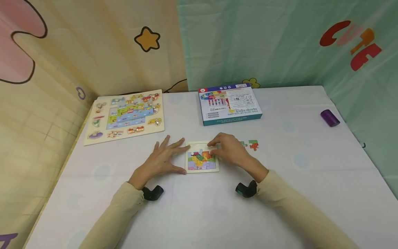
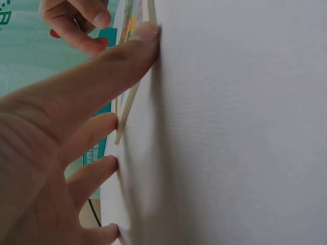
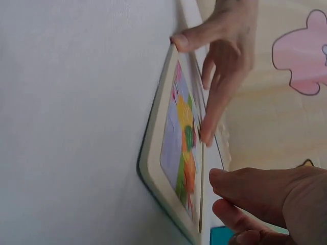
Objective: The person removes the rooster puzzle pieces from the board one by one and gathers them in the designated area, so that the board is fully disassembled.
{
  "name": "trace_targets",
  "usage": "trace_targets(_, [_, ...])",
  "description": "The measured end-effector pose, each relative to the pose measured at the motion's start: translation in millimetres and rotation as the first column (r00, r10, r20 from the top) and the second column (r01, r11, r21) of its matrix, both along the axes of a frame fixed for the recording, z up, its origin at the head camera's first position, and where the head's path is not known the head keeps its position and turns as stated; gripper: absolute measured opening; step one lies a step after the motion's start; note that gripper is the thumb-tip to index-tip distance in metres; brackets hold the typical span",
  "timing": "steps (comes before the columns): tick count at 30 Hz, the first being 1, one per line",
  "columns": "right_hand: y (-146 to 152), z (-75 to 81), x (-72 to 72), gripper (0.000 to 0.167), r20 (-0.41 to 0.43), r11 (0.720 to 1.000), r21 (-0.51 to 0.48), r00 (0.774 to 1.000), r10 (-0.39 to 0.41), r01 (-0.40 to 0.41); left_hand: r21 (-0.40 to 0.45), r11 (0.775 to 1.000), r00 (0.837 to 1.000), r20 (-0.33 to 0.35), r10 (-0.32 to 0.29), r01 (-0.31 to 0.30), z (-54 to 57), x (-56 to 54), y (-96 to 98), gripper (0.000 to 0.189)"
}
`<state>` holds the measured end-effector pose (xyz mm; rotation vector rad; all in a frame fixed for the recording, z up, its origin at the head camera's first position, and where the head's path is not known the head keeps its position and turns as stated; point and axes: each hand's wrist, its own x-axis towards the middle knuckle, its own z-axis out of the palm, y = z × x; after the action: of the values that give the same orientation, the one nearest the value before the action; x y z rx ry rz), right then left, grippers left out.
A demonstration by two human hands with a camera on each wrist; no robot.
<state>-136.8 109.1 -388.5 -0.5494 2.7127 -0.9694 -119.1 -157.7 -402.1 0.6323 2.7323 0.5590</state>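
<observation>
A small square jigsaw puzzle in a wooden frame (image 1: pixel 202 171) lies on the table. Pieces with a yellow, green and orange picture (image 3: pixel 185 135) fill its lower part, while the tray's upper part shows bare wood. My left hand (image 1: pixel 161 159) is spread at the left side, thumb against the near corner and index fingertip by the far one. Over the right side of the frame hovers my right hand (image 1: pixel 231 148), index finger and thumb bent with a gap between them and no piece visible there. Loose puzzle pieces (image 1: pixel 253 145) lie just beyond that hand, partly hidden by it.
A wooden knob-puzzle board (image 1: pixel 124 135) lies at the back left. Behind the frame is a flat box (image 1: pixel 230 103) with printed sides. A purple cylinder (image 1: pixel 330 118) rests near the right edge of the white-covered table (image 1: pixel 199 214). Printed curtains hang behind.
</observation>
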Motion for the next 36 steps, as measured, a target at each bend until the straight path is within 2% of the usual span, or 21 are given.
trace_targets(4, [-24, -3.2, 2.3, 0.026, -0.008, 0.996, -0.012, 0.996, 0.091, -0.091, -0.026, 0.999, 0.999, 0.022, -0.028, 0.029, 1.3, -1.6, -0.2, 0.086])
trace_targets(9, [-38, -5.4, 3.6, 0.029, -0.004, 0.992, -0.001, 0.992, 0.128, -0.128, -0.042, 0.998, 0.998, 0.03, -0.049, 0.05, 4.0, -4.2, 2.2, 0.084])
trace_targets(15, [-44, -8.9, 3.0, 0.026, -0.003, 0.992, 0.053, 0.993, 0.116, -0.115, -0.035, 0.998, 0.998, 0.027, -0.051, 0.052, 5.4, -4.7, 3.4, 0.083])
trace_targets(29, [-49, -11.4, 3.4, 0.018, 0.033, 0.998, -0.02, 0.998, 0.052, -0.052, -0.024, 0.999, 0.999, 0.044, -0.03, 0.031, 5.1, -5.5, 3.3, 0.083])
trace_targets(36, [-48, -13.4, 5.7, 0.016, 0.025, 0.999, -0.045, 0.999, 0.029, -0.028, -0.032, 0.999, 0.999, 0.038, -0.029, 0.031, 6.1, -5.1, 3.4, 0.083])
